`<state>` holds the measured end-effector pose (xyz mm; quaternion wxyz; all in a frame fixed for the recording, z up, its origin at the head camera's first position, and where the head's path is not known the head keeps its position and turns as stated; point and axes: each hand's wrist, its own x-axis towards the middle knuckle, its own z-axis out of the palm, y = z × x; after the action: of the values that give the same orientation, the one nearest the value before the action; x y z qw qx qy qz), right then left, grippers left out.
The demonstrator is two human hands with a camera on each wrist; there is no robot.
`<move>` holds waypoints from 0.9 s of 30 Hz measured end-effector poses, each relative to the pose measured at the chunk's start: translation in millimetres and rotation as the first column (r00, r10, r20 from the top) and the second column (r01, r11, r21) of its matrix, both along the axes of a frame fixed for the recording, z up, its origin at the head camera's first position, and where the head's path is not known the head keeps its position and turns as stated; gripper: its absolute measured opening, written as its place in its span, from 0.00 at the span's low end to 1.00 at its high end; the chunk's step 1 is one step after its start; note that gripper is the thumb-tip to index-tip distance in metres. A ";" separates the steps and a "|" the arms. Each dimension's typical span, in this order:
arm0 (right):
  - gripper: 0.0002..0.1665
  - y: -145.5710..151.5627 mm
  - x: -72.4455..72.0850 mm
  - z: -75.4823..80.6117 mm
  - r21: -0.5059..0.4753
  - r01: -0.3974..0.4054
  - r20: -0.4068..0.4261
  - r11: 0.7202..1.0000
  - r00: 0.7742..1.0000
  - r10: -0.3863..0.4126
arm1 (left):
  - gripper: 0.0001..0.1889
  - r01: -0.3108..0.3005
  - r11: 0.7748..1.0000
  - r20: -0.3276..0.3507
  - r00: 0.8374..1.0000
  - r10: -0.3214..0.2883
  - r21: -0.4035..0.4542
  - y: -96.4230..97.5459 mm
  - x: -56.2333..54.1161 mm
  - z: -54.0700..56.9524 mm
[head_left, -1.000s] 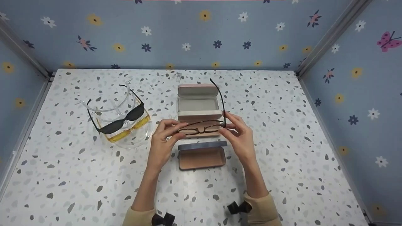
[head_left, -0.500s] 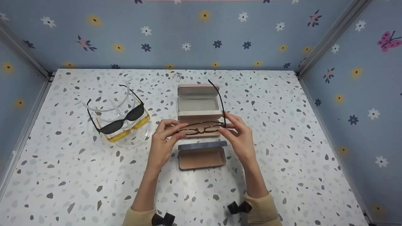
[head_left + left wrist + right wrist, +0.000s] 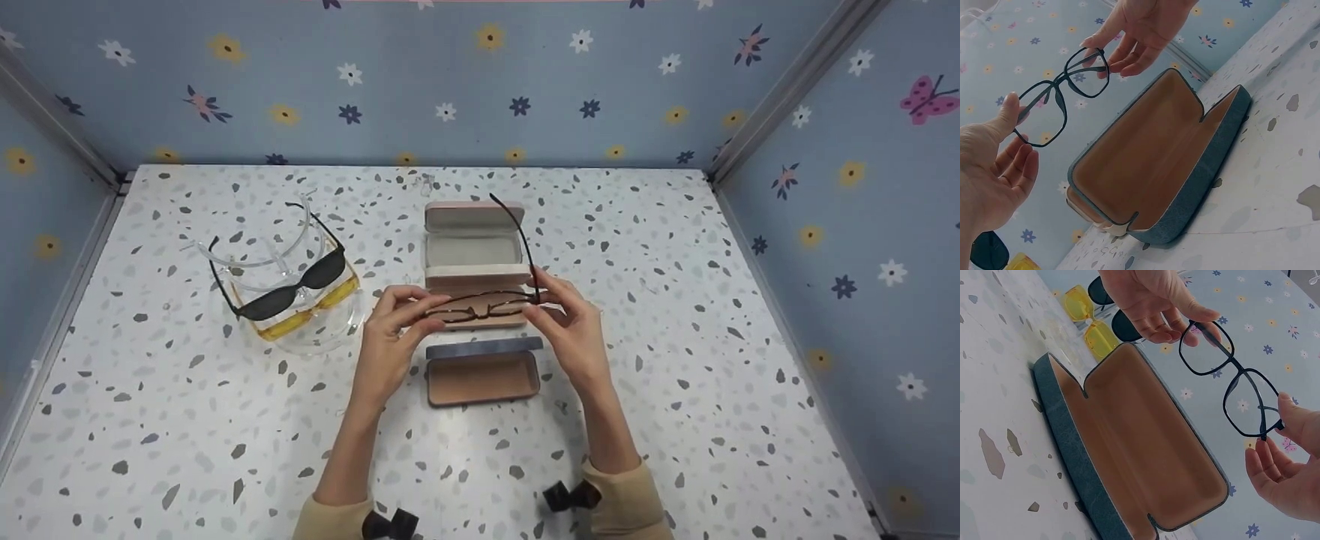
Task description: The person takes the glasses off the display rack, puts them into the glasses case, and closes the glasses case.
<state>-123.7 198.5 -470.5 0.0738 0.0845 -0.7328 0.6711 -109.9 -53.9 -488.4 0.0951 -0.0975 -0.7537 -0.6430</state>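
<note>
Dark-framed eyeglasses [image 3: 481, 316] are held up between both hands, over the middle one of three eyeglass cases. My left hand [image 3: 390, 330] pinches the left end of the frame with thumb and fingers. At the opposite hinge, my right hand [image 3: 574, 330] grips the frame. One temple arm lies folded behind the lenses; the other, at the right hand, points away toward the back. Both wrist views show the lenses in the air beside the blue case [image 3: 1207, 169], which is open with a tan lining. The middle case [image 3: 478, 274] is open and partly hidden by the glasses.
A third open case [image 3: 472, 249] with a pale grey lining stands farthest back. To the left lie black sunglasses [image 3: 268, 304], yellow-lensed glasses [image 3: 285, 326] and clear goggles [image 3: 330, 341], overlapping one another. Flowered blue walls [image 3: 450, 75] border the speckled table [image 3: 697, 337] behind and at the sides.
The extended temple arm's tip has swung slightly left and toward me, folding inward a little. Both hands stay almost in place, and the cases have not moved.
</note>
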 end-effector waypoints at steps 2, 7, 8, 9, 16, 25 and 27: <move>0.31 0.0 0.1 -0.4 0.004 -0.006 -0.003 1.000 1.000 0.006 | 0.15 0.000 1.000 0.002 1.000 0.000 0.000 -0.1 0.1 -0.2; 0.30 -0.2 0.4 -0.7 0.011 -0.014 -0.014 1.000 1.000 0.014 | 0.14 -0.002 1.000 0.004 1.000 0.002 -0.002 -0.4 0.0 -0.3; 0.30 -0.1 0.2 -1.0 0.012 -0.013 -0.016 1.000 1.000 0.014 | 0.14 -0.002 1.000 0.002 1.000 0.002 -0.001 -0.4 0.0 -0.3; 0.30 -0.2 0.2 -1.0 0.012 -0.014 -0.017 1.000 1.000 0.014 | 0.14 -0.002 1.000 0.001 1.000 0.002 0.001 -0.3 -0.1 -0.2; 0.30 -0.7 0.2 0.0 0.001 -0.030 -0.004 1.000 1.000 0.030 | 0.14 -0.004 1.000 -0.013 1.000 0.004 0.011 -0.2 -0.3 0.6; 0.29 0.1 -0.6 -0.8 -0.010 -0.049 -0.002 0.999 0.999 0.049 | 0.14 -0.003 1.000 -0.016 1.000 0.003 0.020 -0.5 0.1 0.7; 0.28 0.0 -0.5 -0.7 -0.004 -0.050 -0.006 0.999 0.999 0.050 | 0.14 -0.005 1.000 -0.014 1.000 0.005 0.019 -0.5 0.1 0.7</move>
<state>-124.2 198.5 -471.2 0.0596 0.1047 -0.7288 0.6740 -109.8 -54.5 -487.8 0.1027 -0.0990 -0.7472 -0.6491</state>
